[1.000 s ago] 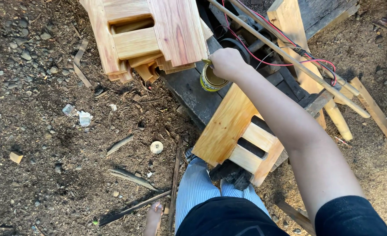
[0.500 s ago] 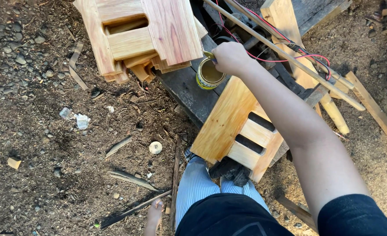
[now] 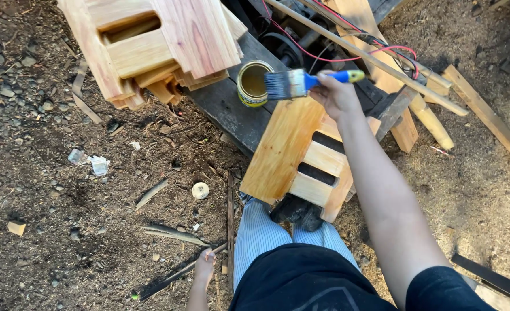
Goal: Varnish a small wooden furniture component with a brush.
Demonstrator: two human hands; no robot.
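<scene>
Blue-handled bristle brush (image 3: pixel 298 82) gripped in closed right hand (image 3: pixel 337 95) fingers above round tin (image 3: pixel 254 84).

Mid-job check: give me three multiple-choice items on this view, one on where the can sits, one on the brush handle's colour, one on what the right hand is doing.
1. Where is the open can?
A. on the dark plank
B. on the gravel
C. in the left hand

2. What colour is the brush handle?
A. red
B. blue with a yellow tip
C. green

3. What is the right hand doing?
A. hanging empty
B. gripping the brush, bristles beside the can
C. resting flat on the ground

Answers:
1. A, the can stands on the plank near the stacked wooden pieces.
2. B, the handle shows blue, its end yellow.
3. B, fingers wrap the handle.
</scene>
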